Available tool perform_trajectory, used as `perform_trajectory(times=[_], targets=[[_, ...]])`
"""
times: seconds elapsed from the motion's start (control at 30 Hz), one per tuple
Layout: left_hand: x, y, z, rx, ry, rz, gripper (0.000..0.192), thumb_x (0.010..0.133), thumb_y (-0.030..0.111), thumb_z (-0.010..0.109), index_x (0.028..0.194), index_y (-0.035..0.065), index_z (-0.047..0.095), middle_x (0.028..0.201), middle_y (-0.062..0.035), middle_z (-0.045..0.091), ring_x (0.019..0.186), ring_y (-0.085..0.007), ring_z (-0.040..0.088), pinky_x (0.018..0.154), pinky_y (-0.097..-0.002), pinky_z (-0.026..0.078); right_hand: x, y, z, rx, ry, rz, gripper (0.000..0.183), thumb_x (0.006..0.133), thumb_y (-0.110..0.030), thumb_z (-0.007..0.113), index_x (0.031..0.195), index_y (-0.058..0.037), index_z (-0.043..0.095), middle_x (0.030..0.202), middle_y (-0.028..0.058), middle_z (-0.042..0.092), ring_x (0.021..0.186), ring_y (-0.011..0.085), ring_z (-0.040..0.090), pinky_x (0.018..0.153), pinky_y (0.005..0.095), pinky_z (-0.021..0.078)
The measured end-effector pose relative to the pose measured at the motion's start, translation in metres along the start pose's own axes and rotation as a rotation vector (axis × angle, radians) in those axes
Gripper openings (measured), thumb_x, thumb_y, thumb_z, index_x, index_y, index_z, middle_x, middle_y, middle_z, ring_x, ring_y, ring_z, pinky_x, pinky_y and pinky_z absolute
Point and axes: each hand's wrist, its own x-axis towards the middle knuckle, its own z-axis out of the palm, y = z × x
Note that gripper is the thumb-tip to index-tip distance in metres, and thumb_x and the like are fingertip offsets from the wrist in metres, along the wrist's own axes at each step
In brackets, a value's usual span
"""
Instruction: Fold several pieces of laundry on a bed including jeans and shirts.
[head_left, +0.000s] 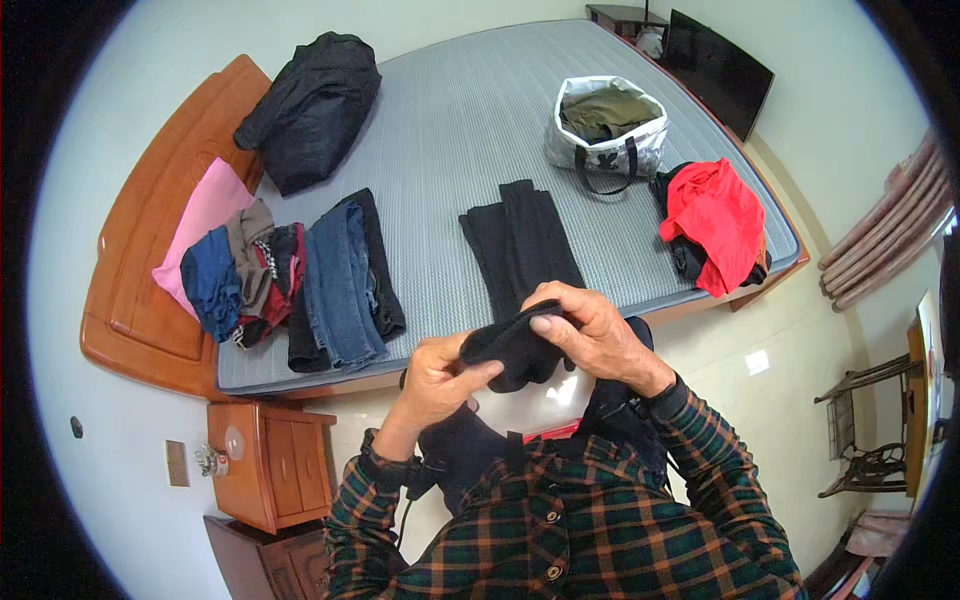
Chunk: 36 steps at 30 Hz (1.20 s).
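Observation:
My left hand (442, 382) and my right hand (600, 337) both pinch the edge of a black piece of clothing (514, 349), held up in front of me at the bed's near side. Just beyond it, black trousers (525, 232) lie folded lengthwise on the bare mattress (435, 135); whether the held part belongs to them I cannot tell. Folded blue jeans (341, 285) lie to the left on top of dark trousers (386, 292). Beside these is a heap with a blue garment (211, 281), a brown one (251, 247) and red ones, partly on a pink pillow (199, 232).
A black bundle (319, 112) rests near the wooden headboard (165, 225). On the right stand an open white bag (555, 142) with olive cloth inside and a pile topped by a red garment (712, 217). A wooden nightstand (262, 465) is at lower left, a television (716, 71) beyond the bed.

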Motion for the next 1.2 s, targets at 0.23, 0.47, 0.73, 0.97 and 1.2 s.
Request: perform_trajectory(times=[0.23,0.47,0.73,0.97,1.2], targets=[[0.009,0.007,0.007,0.147,0.120,0.206,0.013,0.093,0.013,0.064,0.092,-0.0004,0.064,0.068,0.0017,0.056,0.054,-0.0031,0.048,0.047,-0.0204,0.037,-0.024,0.028,0.015,0.085,-0.056,0.131,0.035,0.084,-0.015,0.075,0.109,0.0000,0.057,0.093,0.0022,0.061,0.086,0.0106,0.055,0.075,0.0271,0.0489],[0.068,-0.004,-0.005,0.140,0.325,0.056,0.016,0.094,0.016,0.063,0.089,0.0011,0.063,0.066,0.0041,0.049,0.062,-0.0024,0.042,0.053,-0.0213,0.035,-0.010,0.062,-0.004,-0.110,0.106,0.223,0.019,0.093,-0.016,0.061,0.091,0.0002,0.052,0.071,0.0050,0.045,0.065,0.0120,0.044,0.058,0.0299,0.0405],[0.225,-0.086,-0.052,0.358,0.258,-0.008,0.037,0.093,0.030,0.062,0.072,0.0018,0.052,0.060,0.0017,0.047,0.056,-0.0062,0.043,0.050,-0.0264,0.038,0.073,0.152,-0.070,-0.123,0.361,0.248,0.019,0.097,-0.019,0.055,0.091,-0.0011,0.057,0.068,-0.0026,0.044,0.064,0.0061,0.040,0.057,0.0251,0.0376],[0.325,-0.195,-0.070,0.230,0.176,-0.361,0.037,0.093,0.036,0.061,0.072,0.0063,0.054,0.063,-0.0010,0.053,0.055,-0.0086,0.049,0.050,-0.0272,0.040,0.140,0.255,-0.113,-0.141,0.376,0.470,0.021,0.095,-0.020,0.057,0.088,-0.0012,0.058,0.066,-0.0006,0.051,0.063,0.0082,0.046,0.058,0.0278,0.0412],[0.339,-0.307,-0.070,0.698,0.226,-0.299,0.031,0.088,0.028,0.067,0.103,0.0020,0.060,0.085,-0.0136,0.063,0.076,-0.0257,0.063,0.070,-0.0376,0.051,0.153,0.358,-0.111,-0.332,0.395,0.490,0.024,0.091,-0.024,0.060,0.088,0.0004,0.060,0.069,0.0098,0.060,0.066,0.0214,0.058,0.065,0.0344,0.0477]])
